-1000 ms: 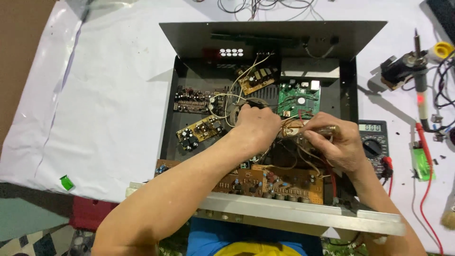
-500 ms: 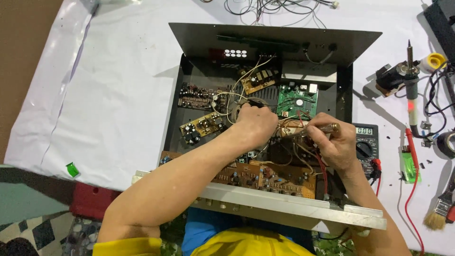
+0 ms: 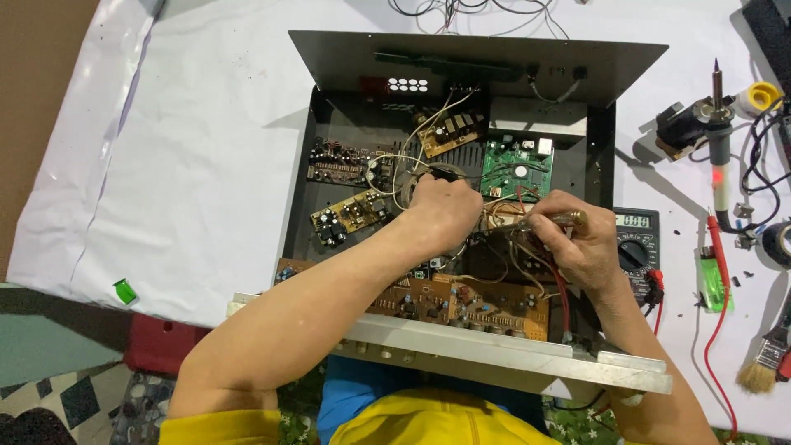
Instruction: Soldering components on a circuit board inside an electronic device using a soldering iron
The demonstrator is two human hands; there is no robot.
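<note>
Amplifier chassis (image 3: 301, 189) sits open on a white sheet (image 3: 189, 165), its black lid (image 3: 461, 58) tipped up at the far side and a silver front panel (image 3: 511, 354) nearest the person, so the hands work inside a walled box with little room on any side. Within it lie a green circuit board (image 3: 515, 169) at the back, small brown boards on the left, and a long brown board (image 3: 461, 301) along the front, with pale and red wires looping between them. The left hand (image 3: 441, 214) is curled shut in the middle of the box, over a tangle of wires (what the fingers pinch is hidden). Just beside it, the right hand (image 3: 581, 247) grips a slim metal-tipped tool (image 3: 544, 220) whose tip points left toward the wires. Outside the right wall a multimeter (image 3: 638, 247) lies close, with a soldering iron (image 3: 718, 140) on its stand, a green lighter (image 3: 711, 276) and a small brush (image 3: 762, 363) further right.
</note>
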